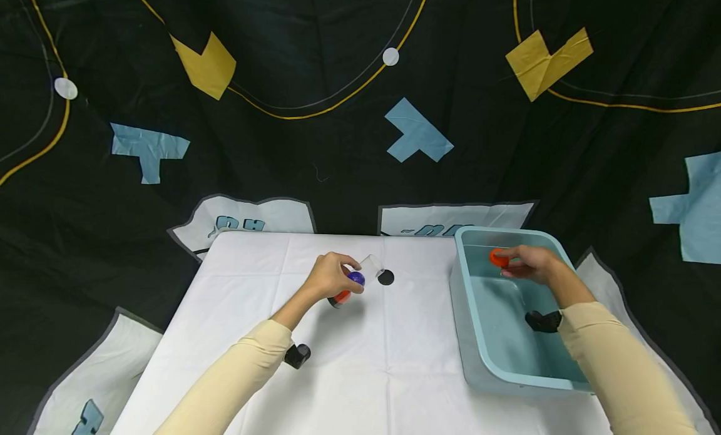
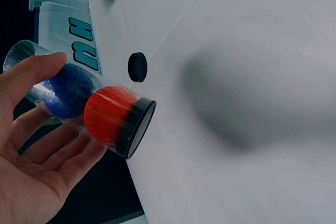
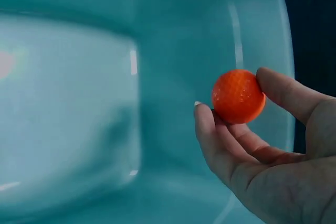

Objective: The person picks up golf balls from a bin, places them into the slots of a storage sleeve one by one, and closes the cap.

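Observation:
My left hand (image 1: 329, 277) grips a clear plastic tube (image 1: 372, 267) held tilted above the white table. Inside it sit a blue ball (image 2: 68, 91) and an orange-red ball (image 2: 109, 115), the latter against the black cap (image 2: 137, 129) that closes the tube's lower end. A loose black cap (image 1: 385, 277) lies on the table just beyond the tube. Over at the right, my right hand (image 1: 532, 263) reaches into the light blue bin (image 1: 475, 325). Between thumb and fingers it pinches an orange golf ball (image 3: 239, 96), up near the bin's far wall.
The bin stands on the right part of the white table (image 1: 417, 347), its rim raised well above the surface. A black curtain (image 1: 315, 166) with tape shapes hangs behind. Each wrist carries a small black camera, such as the left one (image 1: 297, 356).

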A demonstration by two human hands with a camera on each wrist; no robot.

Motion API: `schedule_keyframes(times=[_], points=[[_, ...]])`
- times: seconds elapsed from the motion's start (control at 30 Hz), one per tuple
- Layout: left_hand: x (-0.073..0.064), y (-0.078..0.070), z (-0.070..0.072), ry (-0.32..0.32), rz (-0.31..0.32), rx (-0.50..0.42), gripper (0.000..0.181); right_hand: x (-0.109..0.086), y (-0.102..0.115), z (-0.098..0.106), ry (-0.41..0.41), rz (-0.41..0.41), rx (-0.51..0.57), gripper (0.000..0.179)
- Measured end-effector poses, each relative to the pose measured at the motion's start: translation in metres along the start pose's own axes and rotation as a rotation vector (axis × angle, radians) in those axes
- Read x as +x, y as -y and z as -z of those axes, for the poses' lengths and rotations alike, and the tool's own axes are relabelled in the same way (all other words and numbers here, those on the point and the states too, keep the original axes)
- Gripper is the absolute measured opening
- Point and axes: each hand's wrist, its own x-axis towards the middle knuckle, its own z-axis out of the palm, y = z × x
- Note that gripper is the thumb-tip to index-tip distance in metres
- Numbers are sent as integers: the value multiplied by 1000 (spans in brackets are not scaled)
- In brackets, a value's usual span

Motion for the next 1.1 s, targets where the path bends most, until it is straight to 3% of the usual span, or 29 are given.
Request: schedule_keyframes(times=[0.17, 0.53, 0.83, 1.1], points=[[1, 0, 0, 0, -5, 7, 39, -16, 23, 2, 67, 75, -85, 56], [4, -4, 1, 3, -5, 18, 38, -41, 60, -11, 68, 172, -177, 53], [5, -9, -3, 13, 1, 4, 39, -43, 81, -48, 155, 221, -225, 54], [5, -14, -8, 32, -11, 25, 41, -38, 86, -88, 135, 208, -238, 52]])
